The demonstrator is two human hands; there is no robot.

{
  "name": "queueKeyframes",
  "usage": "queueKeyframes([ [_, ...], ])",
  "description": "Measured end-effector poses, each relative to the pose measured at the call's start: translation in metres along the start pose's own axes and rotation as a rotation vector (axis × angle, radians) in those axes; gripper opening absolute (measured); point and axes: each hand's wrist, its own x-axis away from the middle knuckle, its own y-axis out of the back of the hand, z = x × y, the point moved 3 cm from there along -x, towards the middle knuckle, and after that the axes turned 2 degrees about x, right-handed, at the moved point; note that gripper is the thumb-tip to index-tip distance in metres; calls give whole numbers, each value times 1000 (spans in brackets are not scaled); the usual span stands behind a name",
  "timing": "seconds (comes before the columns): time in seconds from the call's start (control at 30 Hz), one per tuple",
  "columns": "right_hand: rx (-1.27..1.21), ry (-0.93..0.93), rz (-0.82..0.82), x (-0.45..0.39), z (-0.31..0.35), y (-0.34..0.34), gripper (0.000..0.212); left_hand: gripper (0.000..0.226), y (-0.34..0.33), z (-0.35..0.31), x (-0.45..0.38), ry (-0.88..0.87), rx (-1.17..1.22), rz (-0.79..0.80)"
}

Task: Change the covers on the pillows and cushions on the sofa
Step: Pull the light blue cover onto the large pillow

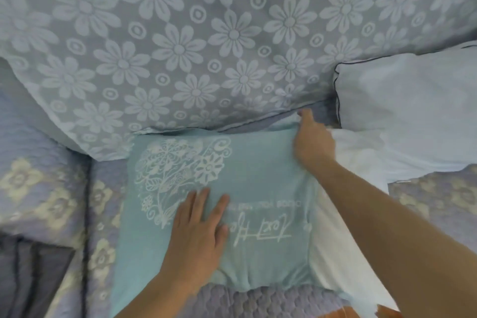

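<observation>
**Cover half on, open edge faces right — right hand pulls, left hand pins**

Teal cushion cover (232, 188) lies flat on the sofa seat (271, 302), centre of view, printed face up with a white floral motif and script reading upside down to the camera. White cushion insert (335, 235) sticks out along the cover's right side, so the cover's mouth faces right and the pull axis runs left–right across the seat.

Left hand (198, 235) rests palm down on the cover's lower middle, fingers straight and spread, pressing, not gripping. Right hand (312, 142) is at the cover's far right corner, fingers curled and pinching the fabric edge there; exactly how much cloth is in the pinch is blurred. Right hand is the nearer one to the open edge; left hand is well inside the cover's area.

Likely step: drawing the cover's edge rightward over the exposed insert while the left hand holds it from sliding.

Room and edges:
- Far side: floral-patterned backrest cover (206, 33) touches the cushion's far edge, no room to push that way.
- Right: a pale blue pillow (413, 111) sits just beside the insert, touching or overlapping it; rightward travel is cramped.
- Left: quilted seat, open.
- Near side: the seat edge, some room.
- Something orange (361, 313) at the bottom edge, too cropped to tell.

Risk: fabric may bunch at the near right corner, where the cover already looks gathered.
</observation>
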Motion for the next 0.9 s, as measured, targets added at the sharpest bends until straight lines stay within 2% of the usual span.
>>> queueKeyframes([
  [0.03,108,-42,-49,-6,-24,18,41,55,-5,3,-1,-22,-20,-5],
  [0.1,97,-229,-47,-8,-74,44,40,56,-10,1,-4,-92,-58,53],
  [0.13,7,-291,-77,0,-86,50,41,56,-11,0,-7,-69,-58,58],
  [0.2,-221,-280,-141,40,-85,53,41,57,-9,-4,-13,45,11,56],
  [0.27,-402,-232,-45,105,-78,40,32,58,-10,-7,-12,87,42,68],
  [0.3,-408,-237,72,142,-81,23,24,59,-13,-6,-10,80,33,61],
  [0.4,-233,-223,297,242,-97,-15,18,61,-16,-1,-8,97,24,95],
  [0.43,-136,-175,302,253,-116,-21,20,62,-18,1,-8,102,18,96],
  [0.47,-55,-196,251,253,-134,-14,22,63,-20,1,-8,91,9,110],
  [0.5,13,-281,126,244,-162,2,23,63,-23,2,-8,78,-5,143],
  [0.57,-39,-553,-137,229,-211,42,24,61,-30,8,-7,79,-31,227],
  [0.6,-87,-631,-183,226,-229,54,24,61,-32,13,-9,113,-19,256],
  [0.7,-158,-421,-138,229,-209,50,16,63,-28,30,-18,212,82,227],
  [0.77,-291,-341,-147,232,-181,39,12,68,-16,44,-14,229,122,60],
  [0.8,-334,-297,-151,228,-166,34,14,73,-12,57,-14,312,175,-33],
  [0.83,-362,-267,-143,222,-153,28,20,80,-8,72,-14,478,282,-90],
  [0.9,-439,-241,-114,205,-126,17,28,94,-7,102,-17,847,591,-91],
])
